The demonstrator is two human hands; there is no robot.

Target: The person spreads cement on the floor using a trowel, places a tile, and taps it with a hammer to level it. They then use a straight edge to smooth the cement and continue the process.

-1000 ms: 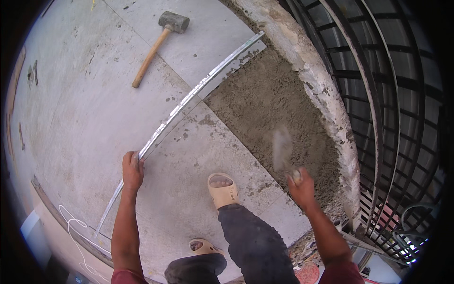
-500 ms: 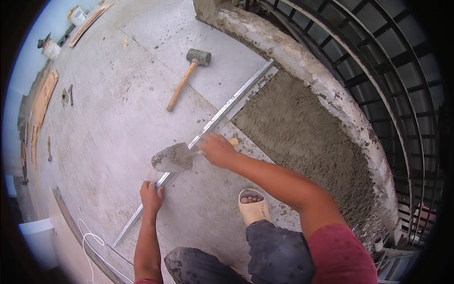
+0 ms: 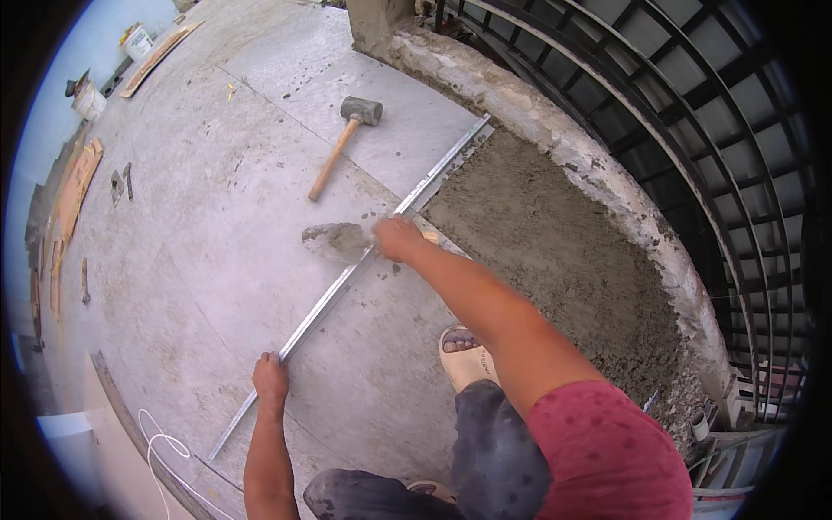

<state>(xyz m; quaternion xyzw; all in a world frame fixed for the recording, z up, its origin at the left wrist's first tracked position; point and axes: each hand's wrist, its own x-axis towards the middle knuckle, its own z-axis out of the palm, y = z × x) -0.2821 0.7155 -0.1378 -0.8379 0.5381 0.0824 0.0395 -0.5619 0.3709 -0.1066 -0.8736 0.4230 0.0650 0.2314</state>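
A long aluminium straightedge lies diagonally across the tiled floor, its far end at the edge of a wet mortar bed. My left hand presses down on its near part. My right hand reaches across the straightedge and grips the handle of a trowel, whose mortar-smeared blade sits just left of the straightedge on the tiles.
A rubber mallet with a wooden handle lies on the tiles beyond the trowel. A curved rough kerb and black railing border the mortar. My sandalled foot stands near the mortar's edge. White cable, buckets and boards lie at left.
My right hand left the mortar bed, swung left over the straightedge and now holds the trowel on the tiles. The left hand stays on the straightedge. The view has shifted left.
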